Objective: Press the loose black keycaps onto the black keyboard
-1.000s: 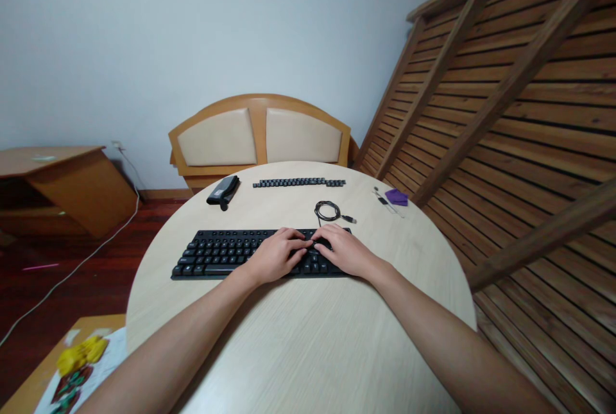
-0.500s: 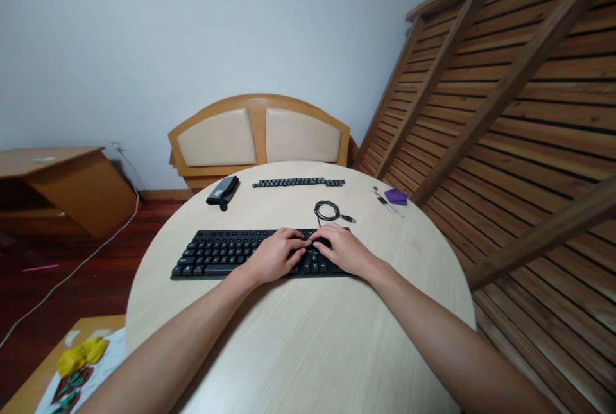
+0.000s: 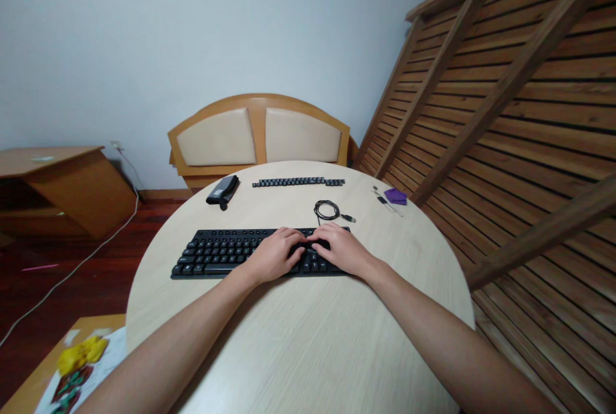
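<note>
A black keyboard point(image 3: 226, 253) lies on the pale round table point(image 3: 308, 343). My left hand point(image 3: 279, 251) rests over its right half, fingers curled down onto the keys and thumb bent inward. Beside it, my right hand point(image 3: 342, 249) is curled over the right end in the same way. The index fingertips of both hands meet near the upper rows, and the thumbs sit slightly below. The hands hide many keys there. Whether a small loose part is between the fingertips cannot be made out. A coiled USB cable point(image 3: 327, 210) lies just behind the keyboard.
Loose black keycaps point(image 3: 291, 181) stand in a row at the back. A folded black pouch point(image 3: 223, 191) lies at back left, a purple cloth point(image 3: 396, 196) and small tools point(image 3: 384, 201) at right. A slatted wooden panel point(image 3: 510, 112) leans along the right side.
The thumbs have drawn slightly apart from the spot where the fingertips met, and the index fingertips have shifted a little up and left. The keyboard has not moved.
</note>
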`<state>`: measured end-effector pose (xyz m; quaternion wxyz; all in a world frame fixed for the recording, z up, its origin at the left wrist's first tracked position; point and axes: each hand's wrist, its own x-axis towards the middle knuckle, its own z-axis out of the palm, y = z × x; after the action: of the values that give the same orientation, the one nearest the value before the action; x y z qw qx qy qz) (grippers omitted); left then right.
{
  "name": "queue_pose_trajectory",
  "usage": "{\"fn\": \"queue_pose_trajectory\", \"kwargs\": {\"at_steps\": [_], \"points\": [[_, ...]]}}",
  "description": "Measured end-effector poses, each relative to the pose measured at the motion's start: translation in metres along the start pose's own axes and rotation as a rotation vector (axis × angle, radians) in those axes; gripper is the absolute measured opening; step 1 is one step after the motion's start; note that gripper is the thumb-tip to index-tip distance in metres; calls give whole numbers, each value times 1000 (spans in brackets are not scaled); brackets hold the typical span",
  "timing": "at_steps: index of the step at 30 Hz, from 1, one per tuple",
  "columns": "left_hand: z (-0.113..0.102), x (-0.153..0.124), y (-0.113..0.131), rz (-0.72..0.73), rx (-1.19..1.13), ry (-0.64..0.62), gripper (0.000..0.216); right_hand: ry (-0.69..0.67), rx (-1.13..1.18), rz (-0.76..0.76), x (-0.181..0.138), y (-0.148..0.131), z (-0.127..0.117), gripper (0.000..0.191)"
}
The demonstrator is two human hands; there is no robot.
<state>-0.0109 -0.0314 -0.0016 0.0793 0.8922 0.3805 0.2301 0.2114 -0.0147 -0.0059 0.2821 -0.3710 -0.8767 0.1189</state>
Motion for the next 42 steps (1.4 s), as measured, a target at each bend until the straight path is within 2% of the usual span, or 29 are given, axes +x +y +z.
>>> {"fn": "queue_pose_trajectory", "kwargs": {"at_steps": [12,17,24,30,36,42], "points": [[1,0,1,-28,16,-11,18,8,-28,23,1,-2,-2,7],[1,1,3,-32,32,0,17,9,-37,76,3,-5,-2,6],[6,1,2,-30,33,47,18,-54,-150,24,8,-10,-8,6],[13,1,0,-78,109,73,26,-114,-279,0,11,-17,-11,9],[11,2,1,-82,95,35,26,-81,-209,102,10,-13,-7,8],[9,2,3,-81,97,25,26,-34,-109,42,6,-1,-5,10]]}}
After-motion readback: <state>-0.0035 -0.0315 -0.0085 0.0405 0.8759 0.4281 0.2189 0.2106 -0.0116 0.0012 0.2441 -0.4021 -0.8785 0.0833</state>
